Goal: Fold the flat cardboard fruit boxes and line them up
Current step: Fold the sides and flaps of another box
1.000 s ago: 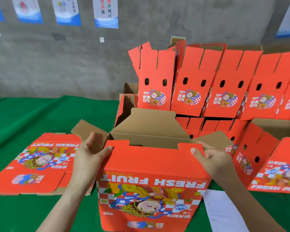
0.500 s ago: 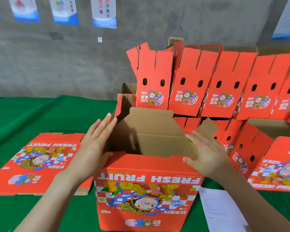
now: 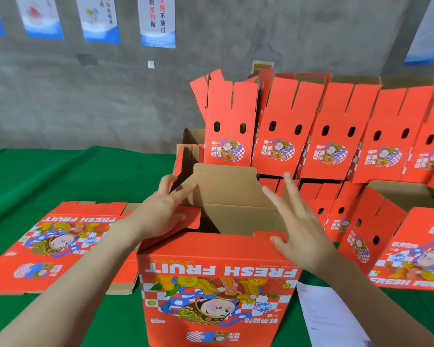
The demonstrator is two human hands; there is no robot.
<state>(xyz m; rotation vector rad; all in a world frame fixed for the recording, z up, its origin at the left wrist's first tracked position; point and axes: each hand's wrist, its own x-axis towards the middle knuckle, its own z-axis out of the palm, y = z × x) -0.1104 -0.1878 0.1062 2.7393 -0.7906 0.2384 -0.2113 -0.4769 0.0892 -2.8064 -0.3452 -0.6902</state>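
**Box (image 3: 218,291) on green cloth (image 3: 73,171) by grey wall (image 3: 85,96)**

The left hand (image 3: 158,214), fingers spread, is pressed on the box's left flap (image 3: 189,217). The right flap is hidden by the spread right hand (image 3: 301,229). Folded boxes (image 3: 336,136) are cut off at right.

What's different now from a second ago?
Both hands released the near rim of the open box. The left hand opened and pushed the left side flap inward; the right hand opened and shifted to the right side. The flat box and folded boxes behind stayed put.

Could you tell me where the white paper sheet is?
Head view, lower right: the paper sheet lies on the green tablecloth, just right of the half-folded box.
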